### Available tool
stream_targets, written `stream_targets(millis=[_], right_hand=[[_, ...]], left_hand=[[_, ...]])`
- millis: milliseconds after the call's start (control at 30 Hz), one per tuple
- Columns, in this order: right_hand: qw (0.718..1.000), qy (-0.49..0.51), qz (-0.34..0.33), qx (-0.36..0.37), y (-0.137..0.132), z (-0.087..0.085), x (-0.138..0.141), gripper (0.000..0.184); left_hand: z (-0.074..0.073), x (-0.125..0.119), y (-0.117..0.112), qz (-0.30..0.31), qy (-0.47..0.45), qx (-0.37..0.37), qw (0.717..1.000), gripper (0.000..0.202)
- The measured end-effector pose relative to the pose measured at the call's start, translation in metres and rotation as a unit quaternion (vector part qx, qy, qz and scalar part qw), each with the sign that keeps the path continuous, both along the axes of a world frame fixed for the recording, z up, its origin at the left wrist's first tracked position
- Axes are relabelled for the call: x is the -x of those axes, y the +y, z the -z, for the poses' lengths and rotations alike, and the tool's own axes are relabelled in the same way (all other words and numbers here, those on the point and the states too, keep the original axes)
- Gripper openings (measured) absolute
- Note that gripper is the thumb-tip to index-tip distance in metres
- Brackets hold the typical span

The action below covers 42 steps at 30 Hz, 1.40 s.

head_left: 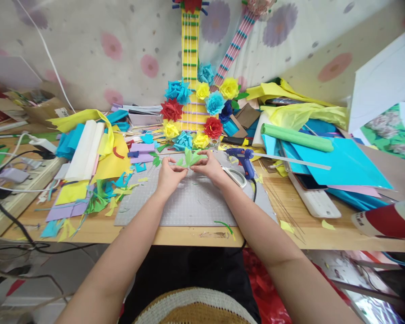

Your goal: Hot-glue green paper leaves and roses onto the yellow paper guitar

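Between my two hands, above the grey cutting mat (pixel 195 202), is a small cluster of light green paper leaves (pixel 189 157). My left hand (pixel 170 175) pinches it from the left with thumb and fingers. On the other side my right hand (pixel 209 167) grips it at the right edge. The fingertips hide where the leaves join. White-handled scissors (pixel 238 177) lie by my right wrist, partly covered by it. Just beyond them a blue glue gun (pixel 245 158) rests with its cord running down the mat.
Behind the mat stands a yellow paper guitar (pixel 190 58) ringed with paper flowers. Crepe paper rolls (pixel 84 150) and scraps crowd the left. Blue sheets (pixel 340 164), a green roll (pixel 297 137) and a paper cup (pixel 388 219) occupy the right. Thin wires (pixel 283 207) lie beside the mat.
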State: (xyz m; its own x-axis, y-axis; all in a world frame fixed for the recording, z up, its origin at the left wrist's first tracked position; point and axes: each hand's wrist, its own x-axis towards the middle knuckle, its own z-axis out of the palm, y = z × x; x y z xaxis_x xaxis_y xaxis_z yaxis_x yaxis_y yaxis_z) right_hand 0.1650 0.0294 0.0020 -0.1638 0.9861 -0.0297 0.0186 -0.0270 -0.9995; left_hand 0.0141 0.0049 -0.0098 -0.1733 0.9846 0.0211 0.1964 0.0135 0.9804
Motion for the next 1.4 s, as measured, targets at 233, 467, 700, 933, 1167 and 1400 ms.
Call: stream_targets(millis=[233,467,700,933,1167,1400], right_hand=[[1.000,-0.006,0.004,0.001,0.000,0.000,0.000,0.056],[1.000,-0.001,0.001,-0.001,0.000,-0.001,0.001,0.056],[1.000,-0.004,-0.006,-0.006,0.000,0.000,0.001,0.057],[1.000,0.001,-0.004,-0.013,-0.002,0.000,0.001,0.057],[0.998,0.030,0.054,-0.007,0.003,-0.003,-0.005,0.051],[0.992,0.068,0.084,0.070,0.004,-0.006,-0.003,0.031]], left_hand=[[-0.007,-0.001,-0.005,-0.007,0.068,-0.052,0.996,0.041],[-0.008,-0.003,-0.007,0.000,0.051,-0.071,0.996,0.038],[-0.004,0.001,-0.004,0.005,0.074,-0.065,0.995,0.036],[-0.004,-0.001,-0.003,-0.005,0.014,-0.040,0.999,0.042],[-0.002,0.000,0.000,-0.040,-0.023,-0.030,0.998,0.043],[0.001,0.003,0.004,-0.052,-0.041,-0.014,0.998,0.044]])
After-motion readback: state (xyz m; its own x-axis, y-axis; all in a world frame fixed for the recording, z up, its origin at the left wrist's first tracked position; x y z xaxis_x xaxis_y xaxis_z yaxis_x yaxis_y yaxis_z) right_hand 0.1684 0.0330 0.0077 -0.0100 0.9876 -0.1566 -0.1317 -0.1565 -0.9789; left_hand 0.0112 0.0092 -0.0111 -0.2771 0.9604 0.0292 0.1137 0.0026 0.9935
